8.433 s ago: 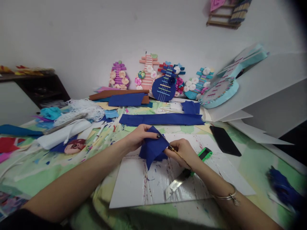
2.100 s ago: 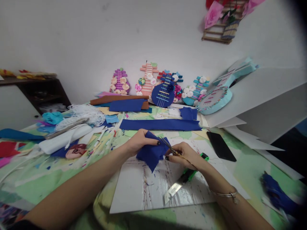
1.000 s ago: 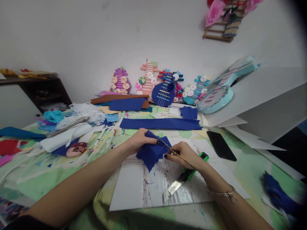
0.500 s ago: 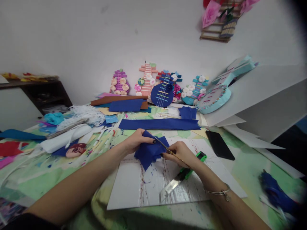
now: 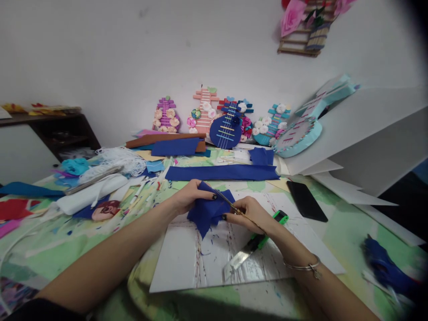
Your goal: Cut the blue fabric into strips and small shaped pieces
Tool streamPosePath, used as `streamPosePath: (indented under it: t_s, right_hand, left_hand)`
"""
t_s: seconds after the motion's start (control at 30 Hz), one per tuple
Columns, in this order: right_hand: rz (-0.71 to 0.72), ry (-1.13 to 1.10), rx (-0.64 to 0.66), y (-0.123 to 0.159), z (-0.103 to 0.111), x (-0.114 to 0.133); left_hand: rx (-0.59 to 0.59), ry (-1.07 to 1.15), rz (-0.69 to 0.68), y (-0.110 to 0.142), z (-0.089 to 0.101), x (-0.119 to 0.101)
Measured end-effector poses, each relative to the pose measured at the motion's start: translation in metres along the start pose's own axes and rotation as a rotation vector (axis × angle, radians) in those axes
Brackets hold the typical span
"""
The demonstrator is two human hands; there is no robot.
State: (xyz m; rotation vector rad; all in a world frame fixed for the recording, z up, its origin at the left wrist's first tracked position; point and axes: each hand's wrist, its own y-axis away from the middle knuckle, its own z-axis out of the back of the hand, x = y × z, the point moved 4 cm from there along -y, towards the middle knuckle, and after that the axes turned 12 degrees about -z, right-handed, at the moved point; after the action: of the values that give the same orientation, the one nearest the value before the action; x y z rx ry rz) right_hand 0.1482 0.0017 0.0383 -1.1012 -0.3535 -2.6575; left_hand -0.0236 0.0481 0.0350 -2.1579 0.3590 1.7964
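Note:
My left hand (image 5: 191,196) pinches the upper left edge of a dark blue piece of crepe paper (image 5: 210,209) with jagged, pointed edges. In my right hand (image 5: 251,214) is a pair of slim gold scissors (image 5: 245,216), their blades lying against the paper's upper right part. The paper is held just above a white board (image 5: 180,263) marked with cut lines and glue streaks. On that board, beneath my right wrist, rests a green and black utility knife (image 5: 256,243) with its wide blade out. Fingers partly hide the scissor handles.
A long blue paper strip (image 5: 220,172) lies behind my hands. To the right are a black phone (image 5: 306,201) and a blue glue gun (image 5: 384,263). White cord (image 5: 122,158) and paper scraps crowd the left. Decorated paper instruments (image 5: 225,129) lean against the wall.
The scissors have shifted slightly in my right hand, with their blades closer together at the paper. My left hand and the blue paper stay almost where they were.

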Motion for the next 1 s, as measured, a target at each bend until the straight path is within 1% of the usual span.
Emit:
streamPosePath:
  t_s: [0.13, 0.33, 0.47, 0.77, 1.0]
  right_hand:
    - [0.008, -0.009, 0.030, 0.004, -0.002, 0.004]
    - [0.025, 0.006, 0.012, 0.002, -0.006, 0.002]
    - [0.032, 0.014, -0.006, 0.001, -0.006, 0.002]
    - [0.016, 0.069, -0.058, -0.003, -0.007, 0.000]
    - [-0.024, 0.068, -0.069, -0.003, -0.007, 0.001]
  left_hand:
    - [0.055, -0.029, 0.002, 0.003, -0.006, -0.004]
    - [0.104, -0.067, 0.010, 0.005, -0.011, -0.005]
    - [0.121, -0.047, 0.001, 0.007, -0.013, -0.006]
    - [0.107, -0.039, 0.012, 0.006, -0.013, -0.004]
    - [0.106, -0.029, 0.015, 0.006, -0.012, -0.004]
